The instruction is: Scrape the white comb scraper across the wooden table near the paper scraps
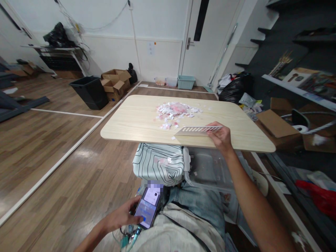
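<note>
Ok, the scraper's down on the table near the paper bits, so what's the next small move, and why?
Probably a short sweep of the white slotted scraper away from the body, toward the main pile of paper scraps. The right hand holds its right end with the edge on the table, and a few loose scraps lie just beside it, apart from the pile. The left hand is occupied with a phone.

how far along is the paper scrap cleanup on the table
Done: most scraps sit gathered in one heap on the table. In hand: right hand holds the slotted scraper; left hand holds a phone. Left: stray bits beside the heap.
</note>
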The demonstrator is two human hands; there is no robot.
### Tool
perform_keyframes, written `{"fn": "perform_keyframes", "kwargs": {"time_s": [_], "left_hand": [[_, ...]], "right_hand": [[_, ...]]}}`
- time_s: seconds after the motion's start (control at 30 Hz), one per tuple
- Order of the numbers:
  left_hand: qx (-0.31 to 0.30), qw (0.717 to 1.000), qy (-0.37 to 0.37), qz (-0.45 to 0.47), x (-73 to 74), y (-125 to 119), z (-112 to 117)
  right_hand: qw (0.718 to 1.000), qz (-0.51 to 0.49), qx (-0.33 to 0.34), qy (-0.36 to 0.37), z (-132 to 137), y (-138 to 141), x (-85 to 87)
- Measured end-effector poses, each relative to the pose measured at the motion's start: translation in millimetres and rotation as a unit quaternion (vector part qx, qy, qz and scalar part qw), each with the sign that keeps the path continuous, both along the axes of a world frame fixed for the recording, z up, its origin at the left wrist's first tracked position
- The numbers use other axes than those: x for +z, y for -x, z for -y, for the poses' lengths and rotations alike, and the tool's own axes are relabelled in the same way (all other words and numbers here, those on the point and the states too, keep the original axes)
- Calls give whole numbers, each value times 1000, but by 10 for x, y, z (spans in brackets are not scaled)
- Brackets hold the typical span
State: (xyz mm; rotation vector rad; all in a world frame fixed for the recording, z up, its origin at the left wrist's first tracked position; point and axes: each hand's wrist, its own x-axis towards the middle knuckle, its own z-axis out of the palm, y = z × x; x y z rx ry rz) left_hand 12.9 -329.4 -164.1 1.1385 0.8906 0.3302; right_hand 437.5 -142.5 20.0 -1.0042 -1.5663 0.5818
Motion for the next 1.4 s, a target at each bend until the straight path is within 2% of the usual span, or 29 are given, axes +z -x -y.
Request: {"fn": "perform_keyframes", "kwargs": {"time_s": [0.27,0.77,1.03,1.23,1.4], "left_hand": [[10,1000,-5,0,-21,2,15],[6,1000,-6,-17,58,-22,11],[28,998,63,-9,153,24,16],[41,997,63,-19,230,-32,15],[11,998,57,-10,281,-42,-5]], "right_hand": [[1000,-1,0,-6,3,-3,0],[1000,4,-20,4,-15,-1,-25],[1000,-1,-20,7,-14,14,-25],[1000,-6,-19,4,-31,12,-41],[1000,-1,-23,-1,-40,10,-43]]}}
